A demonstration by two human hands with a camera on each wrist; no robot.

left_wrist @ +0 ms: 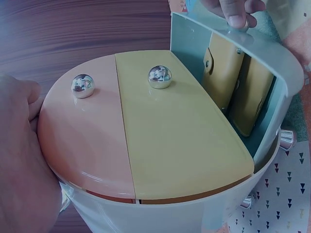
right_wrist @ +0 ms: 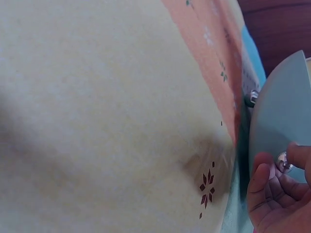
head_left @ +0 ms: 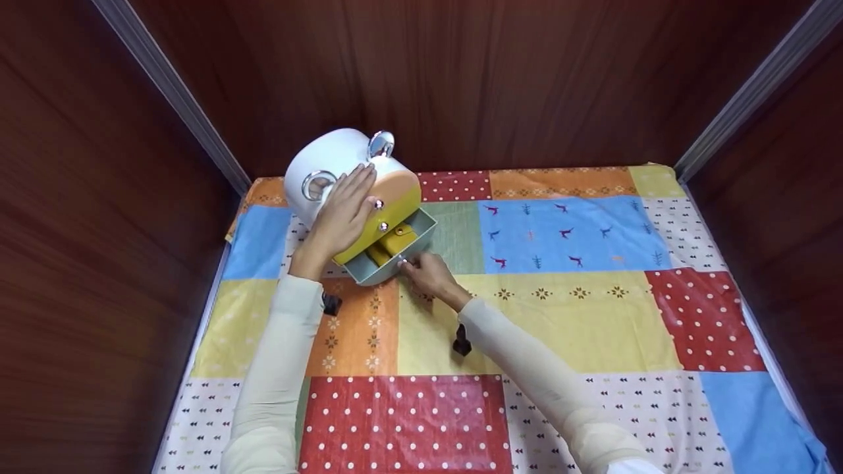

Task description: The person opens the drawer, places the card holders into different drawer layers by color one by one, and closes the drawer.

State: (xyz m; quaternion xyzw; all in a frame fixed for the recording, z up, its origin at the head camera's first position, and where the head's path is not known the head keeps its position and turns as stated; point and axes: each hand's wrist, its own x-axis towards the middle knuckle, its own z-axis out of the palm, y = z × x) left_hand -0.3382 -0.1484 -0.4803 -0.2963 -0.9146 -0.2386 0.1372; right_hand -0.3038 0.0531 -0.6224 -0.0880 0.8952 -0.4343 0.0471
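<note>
A white rounded drawer box [head_left: 332, 151] with silver ring ears stands at the back left. Its orange-pink drawer [left_wrist: 92, 131] and yellow drawer [left_wrist: 180, 131] are closed, each with a silver ball knob. Below them the pale green-blue drawer [left_wrist: 187, 41] is pulled out. Inside it lie a yellow case [left_wrist: 224, 68] with a snap and a second yellow case [left_wrist: 252, 94]. My left hand [head_left: 342, 214] rests on the box top, fingers straight. At the front of the pulled-out drawer, my right hand [head_left: 431, 273] pinches its silver knob [right_wrist: 284, 162] between thumb and fingers.
A patchwork-patterned cloth [head_left: 546, 316] covers the table around the box. Dark wood-grain panels [head_left: 500, 85] rise at the back and both sides. Small silver feet [left_wrist: 287, 139] stick out under the box. A black piece [head_left: 462, 342] shows beside the right wrist.
</note>
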